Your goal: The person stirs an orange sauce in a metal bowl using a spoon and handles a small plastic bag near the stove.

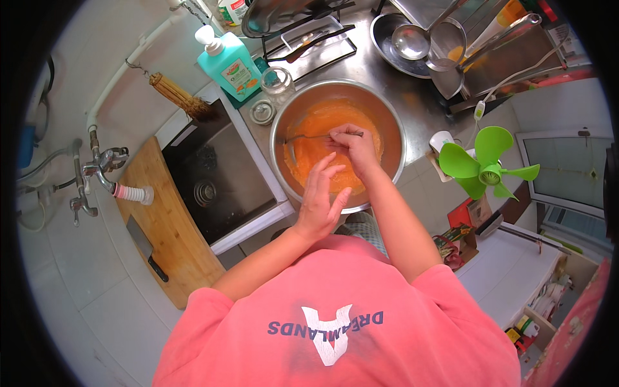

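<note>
A wide stainless steel bowl (397, 140) stands before me with a wet orange mixture (316, 113) in it. Over its middle, my right hand (357, 147) grips a thin metal utensil (307, 137) at the handle end. The utensil lies nearly level across the bowl and points left, its far tip close to the left wall; I cannot tell whether it is a fork or a spoon. My left hand (320, 200) hovers above the bowl's near edge, fingers spread and holding nothing, just left of my right wrist. Both hands hide part of the mixture.
Left are a sink (220, 169) and a wooden cutting board (169, 208) bearing a cleaver (145, 244). A pump bottle (232, 67) and glass jar (277, 82) stand behind the bowl. Ladle (411, 42) and metal pan (382, 36) lie back right; a green fan (488, 174) is right.
</note>
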{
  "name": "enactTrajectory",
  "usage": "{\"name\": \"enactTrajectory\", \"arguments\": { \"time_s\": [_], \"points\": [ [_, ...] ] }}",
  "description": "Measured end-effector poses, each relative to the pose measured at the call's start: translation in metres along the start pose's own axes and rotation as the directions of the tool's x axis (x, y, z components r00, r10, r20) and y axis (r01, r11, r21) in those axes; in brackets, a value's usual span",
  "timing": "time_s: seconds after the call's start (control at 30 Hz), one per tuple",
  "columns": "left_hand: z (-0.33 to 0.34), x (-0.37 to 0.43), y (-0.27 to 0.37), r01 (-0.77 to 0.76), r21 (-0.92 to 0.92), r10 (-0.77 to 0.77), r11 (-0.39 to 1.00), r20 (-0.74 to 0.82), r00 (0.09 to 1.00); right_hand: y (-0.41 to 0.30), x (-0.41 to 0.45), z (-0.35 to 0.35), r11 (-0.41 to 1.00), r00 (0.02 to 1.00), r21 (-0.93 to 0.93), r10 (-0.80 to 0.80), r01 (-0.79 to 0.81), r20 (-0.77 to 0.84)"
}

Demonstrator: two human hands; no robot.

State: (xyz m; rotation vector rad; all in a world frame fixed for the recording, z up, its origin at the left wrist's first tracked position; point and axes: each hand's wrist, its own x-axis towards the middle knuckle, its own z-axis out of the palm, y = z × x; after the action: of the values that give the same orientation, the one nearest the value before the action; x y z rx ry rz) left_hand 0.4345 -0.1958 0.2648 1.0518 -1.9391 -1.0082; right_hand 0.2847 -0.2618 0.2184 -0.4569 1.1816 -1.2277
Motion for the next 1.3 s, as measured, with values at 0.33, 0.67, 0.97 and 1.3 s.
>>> {"name": "enactTrajectory", "arguments": {
  "time_s": [0.33, 0.67, 0.97, 1.3],
  "points": [
    [0.0, 0.01, -0.003, -0.002, -0.049, 0.001, 0.999, -0.023, 1.0, -0.008, -0.009, 0.005, 0.989, 0.988, 0.147, 0.026, -0.003, -0.15],
    [-0.037, 0.03, -0.049, 0.185, -0.331, -0.268, 0.926, -0.228, 0.936, -0.027, -0.016, -0.018, 0.87, 0.947, -0.378, 0.313, -0.318, -0.076],
    [-0.038, 0.026, -0.069, 0.359, -0.494, -0.466, 0.792, -0.109, 0.878, -0.015, -0.007, -0.002, 0.977, 0.979, -0.059, 0.205, -0.205, -0.005],
    [-0.039, 0.019, -0.077, 0.316, -0.528, -0.475, 0.788, -0.197, 0.857, 0.001, 0.005, -0.003, 0.964, 0.961, 0.126, 0.249, -0.233, -0.125]
  ]
}}
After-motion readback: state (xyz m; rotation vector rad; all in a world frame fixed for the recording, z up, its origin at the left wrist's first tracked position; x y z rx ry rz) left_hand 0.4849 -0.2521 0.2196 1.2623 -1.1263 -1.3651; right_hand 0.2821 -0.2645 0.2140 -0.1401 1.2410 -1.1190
